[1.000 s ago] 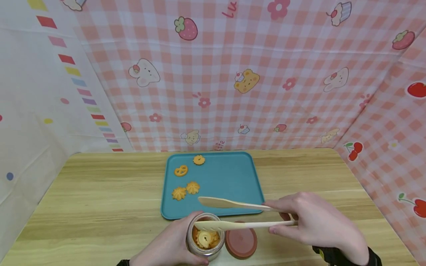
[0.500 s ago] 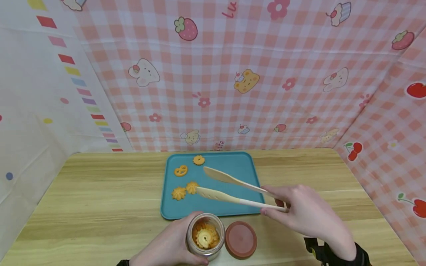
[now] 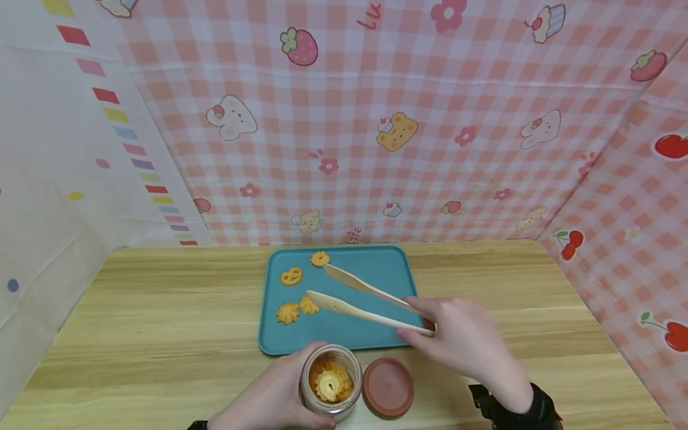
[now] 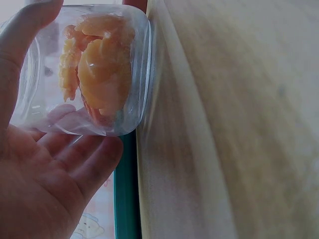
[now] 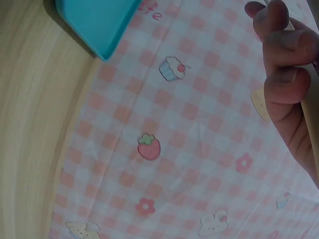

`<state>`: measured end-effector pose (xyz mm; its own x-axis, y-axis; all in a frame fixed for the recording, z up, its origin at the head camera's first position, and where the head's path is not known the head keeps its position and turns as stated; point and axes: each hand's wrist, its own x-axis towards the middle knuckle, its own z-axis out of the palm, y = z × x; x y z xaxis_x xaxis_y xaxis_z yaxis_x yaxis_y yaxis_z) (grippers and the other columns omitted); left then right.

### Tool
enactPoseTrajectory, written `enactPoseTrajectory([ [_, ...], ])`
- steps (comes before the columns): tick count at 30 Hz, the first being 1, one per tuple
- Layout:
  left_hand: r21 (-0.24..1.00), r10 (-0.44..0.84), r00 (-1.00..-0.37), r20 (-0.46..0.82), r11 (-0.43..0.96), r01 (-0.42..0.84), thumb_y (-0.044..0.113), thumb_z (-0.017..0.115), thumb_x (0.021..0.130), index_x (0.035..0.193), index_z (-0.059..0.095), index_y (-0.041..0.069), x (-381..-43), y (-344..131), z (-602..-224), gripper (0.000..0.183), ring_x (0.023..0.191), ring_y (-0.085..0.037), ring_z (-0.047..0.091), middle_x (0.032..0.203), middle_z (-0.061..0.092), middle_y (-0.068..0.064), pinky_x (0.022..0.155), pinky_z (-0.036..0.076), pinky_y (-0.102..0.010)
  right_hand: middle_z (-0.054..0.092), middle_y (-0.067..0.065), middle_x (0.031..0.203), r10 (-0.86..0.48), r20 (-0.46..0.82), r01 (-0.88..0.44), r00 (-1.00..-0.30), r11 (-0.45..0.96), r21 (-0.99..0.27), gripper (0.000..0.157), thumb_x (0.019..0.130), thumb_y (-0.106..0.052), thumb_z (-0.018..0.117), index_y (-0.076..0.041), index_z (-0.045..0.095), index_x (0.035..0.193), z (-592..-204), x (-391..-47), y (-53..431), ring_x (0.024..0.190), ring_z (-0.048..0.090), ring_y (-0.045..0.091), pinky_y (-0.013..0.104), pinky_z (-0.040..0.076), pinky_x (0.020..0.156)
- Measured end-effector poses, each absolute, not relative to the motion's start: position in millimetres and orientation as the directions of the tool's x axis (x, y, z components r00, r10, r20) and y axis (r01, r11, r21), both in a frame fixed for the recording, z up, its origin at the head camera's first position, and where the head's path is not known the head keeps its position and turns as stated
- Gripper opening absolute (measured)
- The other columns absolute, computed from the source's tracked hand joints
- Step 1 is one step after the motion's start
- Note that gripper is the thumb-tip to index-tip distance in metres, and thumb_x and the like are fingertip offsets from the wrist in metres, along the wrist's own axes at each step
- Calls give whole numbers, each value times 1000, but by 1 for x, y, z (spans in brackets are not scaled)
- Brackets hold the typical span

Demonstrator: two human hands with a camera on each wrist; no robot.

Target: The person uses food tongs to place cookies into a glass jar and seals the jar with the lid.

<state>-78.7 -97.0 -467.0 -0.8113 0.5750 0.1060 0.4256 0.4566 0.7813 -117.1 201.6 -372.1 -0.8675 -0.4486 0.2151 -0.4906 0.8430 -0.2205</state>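
My left hand (image 3: 274, 391) curls round a clear jar (image 4: 47, 84), uncapped and upright on the table, with several golden cookies (image 3: 331, 382) inside. Between the fingers and thumb of my right hand (image 3: 462, 343) are light wooden tongs (image 3: 371, 290), their arms spread and nothing between the tips. They reach over a blue tray (image 3: 371, 257). On its left half lie a round cookie (image 3: 319, 258), a pretzel cookie (image 3: 291, 276) and two flower-shaped cookies (image 3: 288, 313). The lower tip overlaps the right flower-shaped cookie in the head view; whether it touches cannot be told.
A reddish-brown lid (image 3: 388, 387) lies on the wooden table (image 3: 183, 322), just right of the jar. Patterned cloth (image 3: 344, 137) rises behind the table and along both sides.
My right hand has carried the tongs from over the jar forward and left, across the tray to its cookies. The left hand and jar have stayed in place.
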Motion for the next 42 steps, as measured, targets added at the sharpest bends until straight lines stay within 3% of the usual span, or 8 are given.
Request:
enactPoseTrajectory([
  [5,786,576,-809,114,446,428,49,86,59,135,44,32,-79,-97,-468,88,106,-2,54,120,57,16,93,44,-29,34,-18,52,-450,223,-491,-865,849,-194,39,80,-50,70,-24,71,110,-388,-122,187,44,29,1,21,23,43],
  [12,793,582,-805,115,434,427,48,86,60,135,44,32,-78,-97,-468,87,105,-2,54,119,57,16,92,45,-28,33,-17,49,-460,204,-495,-864,850,-181,28,80,-52,68,-27,67,93,-407,-127,176,44,32,2,23,24,42],
  [19,794,582,-804,119,431,429,48,86,60,135,44,31,-79,-97,-467,87,106,-2,55,120,57,16,93,45,-29,34,-16,48,-456,173,-484,-873,853,-194,27,81,-52,69,-25,65,87,-417,-132,173,44,34,3,24,27,42],
  [38,798,583,-801,137,414,438,46,86,60,136,43,31,-79,-98,-468,88,108,-4,54,122,57,14,94,43,-29,35,-13,50,-479,185,-509,-858,842,-179,26,81,-49,69,-24,64,82,-430,-137,170,45,35,4,24,29,42],
  [42,800,583,-800,138,411,438,45,87,60,135,44,31,-79,-97,-468,88,107,-4,54,121,57,14,94,44,-29,35,-13,51,-486,192,-517,-853,839,-173,28,82,-49,69,-21,70,89,-430,-137,170,45,35,3,23,29,42],
])
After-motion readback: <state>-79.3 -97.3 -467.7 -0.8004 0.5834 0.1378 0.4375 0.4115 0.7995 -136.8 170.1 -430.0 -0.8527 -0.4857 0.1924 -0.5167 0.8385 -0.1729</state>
